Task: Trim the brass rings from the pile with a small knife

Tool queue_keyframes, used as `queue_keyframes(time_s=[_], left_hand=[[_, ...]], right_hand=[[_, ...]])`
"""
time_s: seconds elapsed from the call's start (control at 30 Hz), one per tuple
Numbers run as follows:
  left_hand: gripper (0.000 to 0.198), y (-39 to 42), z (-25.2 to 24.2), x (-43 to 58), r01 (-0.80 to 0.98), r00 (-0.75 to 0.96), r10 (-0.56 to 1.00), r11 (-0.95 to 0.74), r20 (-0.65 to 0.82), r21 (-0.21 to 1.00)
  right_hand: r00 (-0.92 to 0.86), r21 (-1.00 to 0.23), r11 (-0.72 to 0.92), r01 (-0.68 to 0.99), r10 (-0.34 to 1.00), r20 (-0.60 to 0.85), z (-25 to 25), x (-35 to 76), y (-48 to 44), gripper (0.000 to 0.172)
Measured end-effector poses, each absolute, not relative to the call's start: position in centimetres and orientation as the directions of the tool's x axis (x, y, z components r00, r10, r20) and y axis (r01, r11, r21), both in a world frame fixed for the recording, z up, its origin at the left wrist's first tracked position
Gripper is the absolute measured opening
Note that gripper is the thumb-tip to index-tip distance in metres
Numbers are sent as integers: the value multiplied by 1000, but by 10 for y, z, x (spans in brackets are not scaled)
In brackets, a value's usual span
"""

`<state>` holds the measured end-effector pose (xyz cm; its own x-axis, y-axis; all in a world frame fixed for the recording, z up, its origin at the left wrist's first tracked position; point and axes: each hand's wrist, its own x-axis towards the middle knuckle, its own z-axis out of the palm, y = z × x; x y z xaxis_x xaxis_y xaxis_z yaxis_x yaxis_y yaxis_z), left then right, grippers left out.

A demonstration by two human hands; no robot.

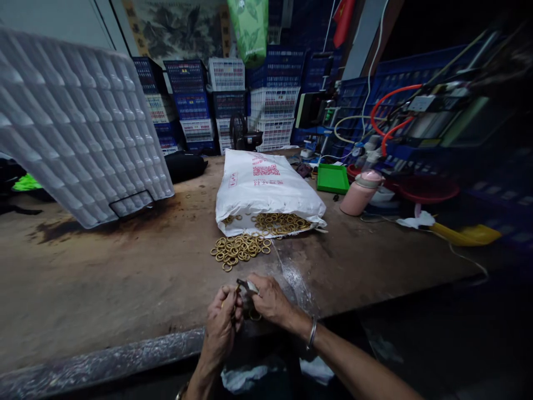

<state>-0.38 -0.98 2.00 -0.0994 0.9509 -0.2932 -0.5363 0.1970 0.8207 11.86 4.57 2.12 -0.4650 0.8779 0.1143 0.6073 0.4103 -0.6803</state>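
Note:
My right hand [270, 298] is closed around a pair of pliers [245, 285], with the dark jaws pointing left. My left hand [220, 322] pinches a brass ring [237, 289] at those jaws; most of the ring is hidden by the fingers. Below the pliers another brass ring [255, 316] shows near the table edge. Just beyond my hands lies a pile of brass rings [239, 249]. Behind it a white sack [270, 178] with red print lies on its side, its mouth facing me and more rings inside.
On the left stands a tilted stack of clear plastic trays [91, 128]. At the right are a pink bottle [361, 193], a green tray [332, 179], a yellow scoop-like object [464, 234] and a machine with red hoses [428, 119]. Stacked crates [275, 103] line the back.

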Motion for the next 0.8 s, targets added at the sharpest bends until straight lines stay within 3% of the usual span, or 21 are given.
queue_keyframes(time_s=[0.13, 0.33, 0.53, 0.8], left_hand=[[29, -10, 14, -5, -490, -107, 960, 176, -259, 854], [28, -11, 7, -7, -390, -148, 962, 157, -230, 907], [33, -10, 11, -5, -323, -178, 955, 171, -237, 931], [30, -19, 16, -3, -432, -129, 958, 177, -255, 884]], right_hand=[[-587, -546, 550, 632, 800, 126, 22, 121, 38, 30], [-575, -442, 540, 716, 815, 63, 29, 119, 35, 34], [-554, -413, 519, 748, 832, 42, 34, 117, 34, 31], [-553, -372, 507, 778, 833, -21, 25, 122, 41, 27]])
